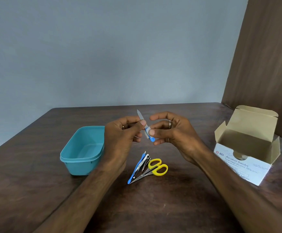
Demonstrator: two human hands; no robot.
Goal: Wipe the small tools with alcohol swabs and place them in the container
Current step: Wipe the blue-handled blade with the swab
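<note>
We pinch the blue-handled metal nail file right of the teal plastic container, left fingers on blade, right fingers pressing the white swab; wipe full length.

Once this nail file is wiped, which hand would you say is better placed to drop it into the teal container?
Probably the left hand: it already pinches the nail file by its metal blade, and the teal container sits right beside it. The right hand holds the swab on the far side.
</note>
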